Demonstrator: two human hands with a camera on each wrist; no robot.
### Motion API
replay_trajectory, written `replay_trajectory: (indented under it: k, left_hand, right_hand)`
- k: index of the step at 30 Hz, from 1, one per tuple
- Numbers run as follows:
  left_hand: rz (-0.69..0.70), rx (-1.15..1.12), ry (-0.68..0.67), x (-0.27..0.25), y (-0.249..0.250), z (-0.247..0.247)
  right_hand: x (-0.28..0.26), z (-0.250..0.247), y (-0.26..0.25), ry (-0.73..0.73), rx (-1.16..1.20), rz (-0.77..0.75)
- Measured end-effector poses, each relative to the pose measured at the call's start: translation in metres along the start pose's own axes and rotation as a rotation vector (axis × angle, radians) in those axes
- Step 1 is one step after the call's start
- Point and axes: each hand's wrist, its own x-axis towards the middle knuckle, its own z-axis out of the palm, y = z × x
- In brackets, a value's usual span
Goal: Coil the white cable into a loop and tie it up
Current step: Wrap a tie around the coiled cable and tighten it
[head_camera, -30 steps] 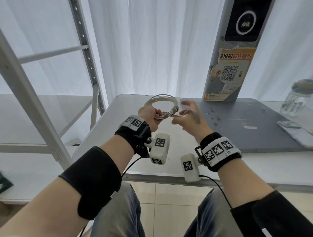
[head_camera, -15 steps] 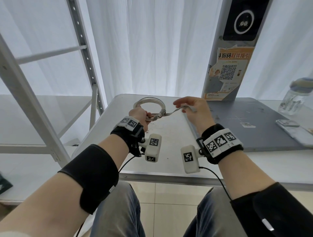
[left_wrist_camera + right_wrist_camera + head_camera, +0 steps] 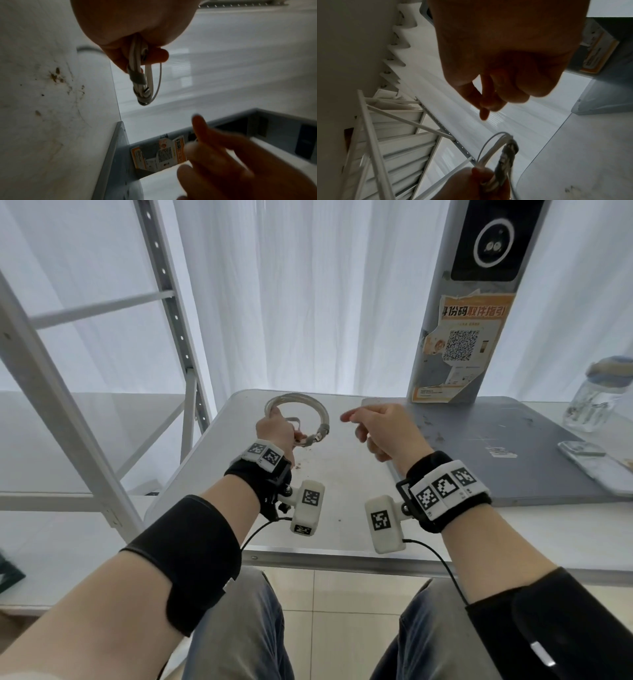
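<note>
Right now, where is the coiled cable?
In the head view the cable hangs in the left hand over the table's far left corner, left of the empty right hand, which is apart from it.

White curtains (image 3: 308,296) glow with daylight behind the table (image 3: 342,508). A metal shelving frame (image 3: 61,392) stands left of it, beige floor tiles (image 3: 342,628) beneath.
</note>
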Motion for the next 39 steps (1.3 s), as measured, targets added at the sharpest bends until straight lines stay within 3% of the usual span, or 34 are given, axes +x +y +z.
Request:
replay_trajectory:
  k: [6, 14, 18, 23, 29, 39]
  left_hand:
    - [0.324, 0.201, -0.228, -0.026, -0.004, 0.017]
    - [0.411, 0.264, -0.415, -0.046, 0.002, 0.023]
    - [0.386, 0.297, -0.494, -0.047, -0.001, 0.023]
    - [0.341, 0.297, -0.457, -0.046, -0.004, 0.023]
    - [0.342, 0.337, -0.427, -0.047, -0.003, 0.023]
    - [0.203, 0.276, -0.397, -0.047, -0.007, 0.023]
  right_hand:
    - [-0.002, 0.009, -0.005, -0.173, -0.159, 0.125]
    - [-0.001, 0.01, -0.007, -0.234, -0.177, 0.258]
    - [0.002, 0.008, -0.005, -0.139, -0.008, 0.273]
    - [0.004, 0.008, -0.001, 0.02, -0.014, 0.145]
    - [-0.001, 0.007, 0.001, -0.049, 0.026, 0.133]
    - [0.0, 0.007, 0.007, 0.08, 0.038, 0.029]
